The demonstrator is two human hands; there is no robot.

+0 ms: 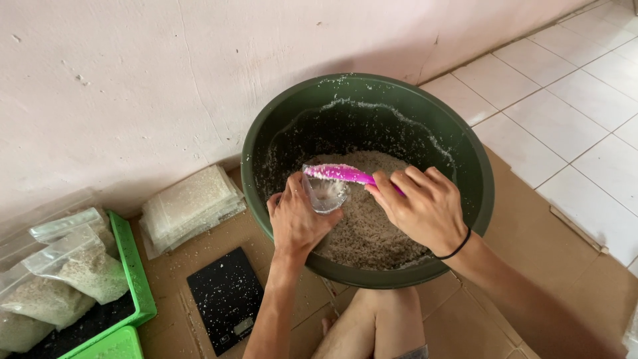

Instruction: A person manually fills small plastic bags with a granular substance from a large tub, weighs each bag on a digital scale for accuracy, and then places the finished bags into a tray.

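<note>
- A big dark green basin (367, 100) fills the middle of the frame, holding pale grain (372, 226).
- A green tray (136, 279) at the lower left carries filled clear bags (80, 266).
- A black scale (227, 296) lies at the bottom centre, on brown cardboard (512, 219).
- The right hand (422, 206) is clamped on a pink scoop (339, 173), tipped over the bag.
- The left hand (296, 219) grips a small clear bag (324, 193) above the grain.
</note>
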